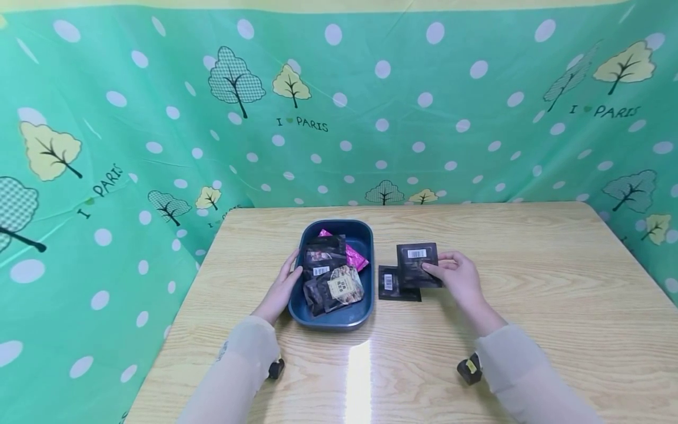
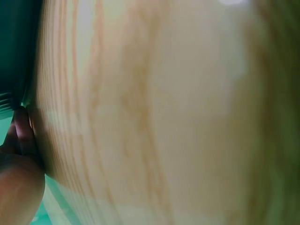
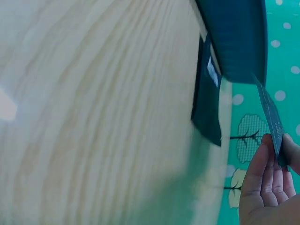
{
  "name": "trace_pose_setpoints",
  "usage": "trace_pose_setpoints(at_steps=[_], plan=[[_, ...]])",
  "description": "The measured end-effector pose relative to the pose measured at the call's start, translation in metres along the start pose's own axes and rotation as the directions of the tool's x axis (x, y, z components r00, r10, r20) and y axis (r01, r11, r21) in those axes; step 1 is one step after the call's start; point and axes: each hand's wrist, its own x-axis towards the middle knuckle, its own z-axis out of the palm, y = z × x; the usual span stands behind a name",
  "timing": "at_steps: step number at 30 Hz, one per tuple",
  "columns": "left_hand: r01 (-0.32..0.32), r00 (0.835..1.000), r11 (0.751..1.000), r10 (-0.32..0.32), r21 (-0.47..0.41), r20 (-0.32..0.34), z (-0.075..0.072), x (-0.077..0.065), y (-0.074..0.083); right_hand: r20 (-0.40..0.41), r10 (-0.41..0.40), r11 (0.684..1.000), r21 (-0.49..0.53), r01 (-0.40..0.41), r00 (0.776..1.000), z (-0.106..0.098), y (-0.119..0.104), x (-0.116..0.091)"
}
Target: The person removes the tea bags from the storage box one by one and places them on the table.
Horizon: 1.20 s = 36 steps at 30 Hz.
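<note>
My right hand (image 1: 461, 280) pinches a flat black sachet (image 1: 416, 259) with a white barcode label between thumb and fingers. In the right wrist view this sachet (image 3: 271, 119) is seen nearly edge-on, raised off the table. Partly beneath it in the head view, a second black sachet (image 1: 388, 284) lies on the table beside the dark blue bin (image 1: 339, 321). My left hand (image 1: 281, 288) rests against the bin's left side, fingers along the outer wall and thumb near the rim. Inside the bin lie several black packets (image 1: 320, 256), one with a food picture (image 1: 344, 285), and a pink packet (image 1: 356, 258).
The bin stands on a light wooden table (image 1: 529, 265). A green patterned cloth (image 1: 381, 94) hangs behind and to the left. Small black objects (image 1: 469, 369) show by both wrists. A bright reflection (image 1: 359, 377) crosses the table in front of the bin.
</note>
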Motion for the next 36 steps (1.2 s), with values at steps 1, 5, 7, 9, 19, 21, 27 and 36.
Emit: trace_pose_setpoints(at_steps=[1,5,7,9,19,21,27,36], plan=[[0.002,1.000,1.000,-0.002,0.000,0.000,0.000,0.000,0.000,0.004,0.004,1.000,-0.011,-0.004,1.000,-0.001,0.003,0.001],[0.005,1.000,1.000,-0.005,0.002,0.004,0.000,0.001,0.000,0.016,0.018,0.999,-0.042,-0.017,1.000,-0.006,0.013,0.004],[0.006,1.000,1.000,-0.006,0.003,0.008,0.000,0.001,0.000,0.019,0.036,0.998,-0.044,-0.035,0.999,-0.007,0.018,0.005],[0.004,1.000,1.000,-0.004,0.005,0.013,0.000,0.002,-0.001,0.017,0.051,0.997,-0.052,-0.050,0.999,-0.009,0.022,0.006],[-0.005,1.000,1.000,0.005,-0.001,0.011,0.001,0.003,-0.003,0.037,0.095,0.994,-0.057,-0.093,0.995,-0.010,0.032,0.006],[-0.006,1.000,1.000,0.006,0.000,0.011,0.001,0.003,-0.003,0.043,0.088,0.994,-0.063,-0.085,0.995,-0.009,0.033,0.006],[-0.008,1.000,1.000,0.008,0.005,0.002,0.002,0.002,-0.001,0.044,0.082,0.994,-0.070,-0.079,0.996,-0.008,0.036,0.006],[-0.015,1.000,1.000,0.015,0.011,0.004,0.001,0.000,-0.001,0.015,0.027,0.975,-0.223,-0.023,1.000,-0.004,0.039,0.009]])
